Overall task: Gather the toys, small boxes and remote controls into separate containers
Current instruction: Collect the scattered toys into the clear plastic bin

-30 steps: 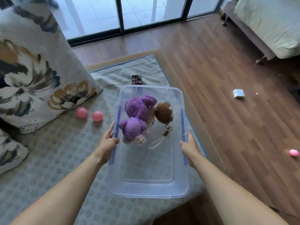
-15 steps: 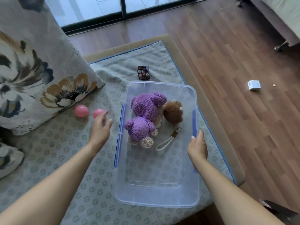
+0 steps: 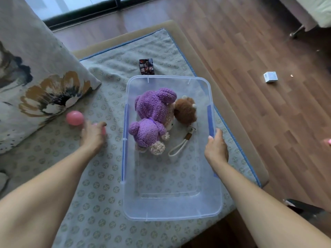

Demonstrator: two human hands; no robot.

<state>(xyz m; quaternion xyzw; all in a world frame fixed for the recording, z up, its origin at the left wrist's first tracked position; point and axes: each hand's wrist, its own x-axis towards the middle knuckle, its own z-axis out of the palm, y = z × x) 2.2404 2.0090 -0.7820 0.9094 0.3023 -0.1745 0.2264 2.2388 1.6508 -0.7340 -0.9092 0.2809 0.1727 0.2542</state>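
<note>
The clear bin [image 3: 170,78] held a purple plush [image 3: 154,106] and a brown plush [image 3: 185,111]; the right hand [image 3: 216,149] gripped its right rim. The left hand [image 3: 93,135], blurred, hid most of a pink ball [image 3: 103,130], its grip uncertain. A puzzle cube [image 3: 146,66] lay just beyond the bin, a white box [image 3: 270,77] on the floor [image 3: 250,122].

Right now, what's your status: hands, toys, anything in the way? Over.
Left hand over a pink ball, grip unclear. Right hand holds right rim of clear bin. Purple plush, brown plush inside. Second pink ball loose by pillow; path open.
</note>
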